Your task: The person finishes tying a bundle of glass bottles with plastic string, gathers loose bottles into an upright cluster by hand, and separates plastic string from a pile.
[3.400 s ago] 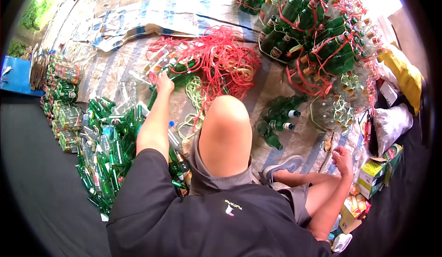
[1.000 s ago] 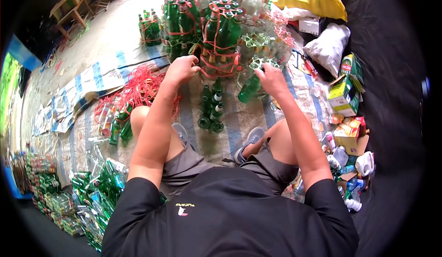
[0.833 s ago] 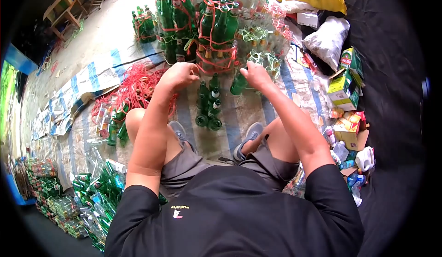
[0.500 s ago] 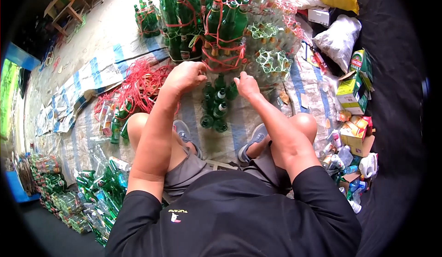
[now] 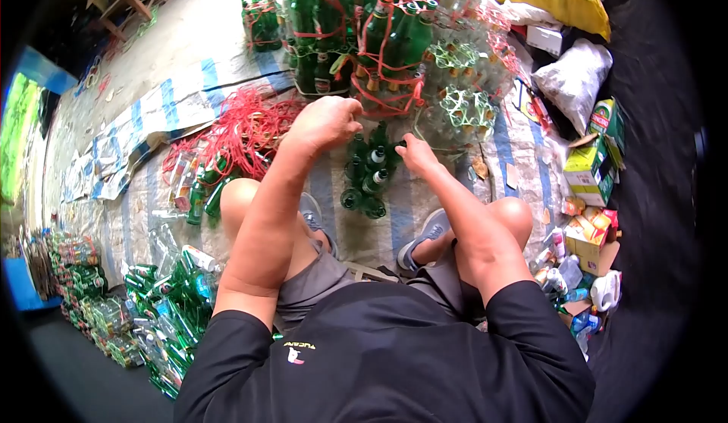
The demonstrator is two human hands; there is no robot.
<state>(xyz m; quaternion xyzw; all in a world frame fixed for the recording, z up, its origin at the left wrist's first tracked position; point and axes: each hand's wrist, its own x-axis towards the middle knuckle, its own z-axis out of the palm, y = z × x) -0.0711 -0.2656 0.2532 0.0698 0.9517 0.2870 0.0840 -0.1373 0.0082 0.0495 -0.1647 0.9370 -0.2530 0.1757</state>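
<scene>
A small cluster of green glass bottles (image 5: 368,173) stands upright on the striped sheet between my feet. My right hand (image 5: 418,155) is at the cluster's right side, fingers closed at the dark neck of a green bottle. My left hand (image 5: 334,122) is above the cluster's far left side with its fingers curled in; whether anything is in them is hidden. Just beyond both hands stand green bottles (image 5: 387,32) bundled with red twine, stacked on another tied bundle. Clear bottles (image 5: 459,108) tied with pale green twine are to their right.
Tangled red twine (image 5: 243,131) lies on the striped sheet (image 5: 171,112) at left, near loose green bottles (image 5: 196,202). A heap of bottles (image 5: 171,309) lies at lower left. Cartons (image 5: 588,169), a white sack (image 5: 574,82) and plastic containers (image 5: 605,290) line the right side.
The view has shifted, so the scene sits farther right. My right hand has come down closer to the bottle cluster, its fingers now at a bottle neck. My left hand has moved slightly right, still curled.
</scene>
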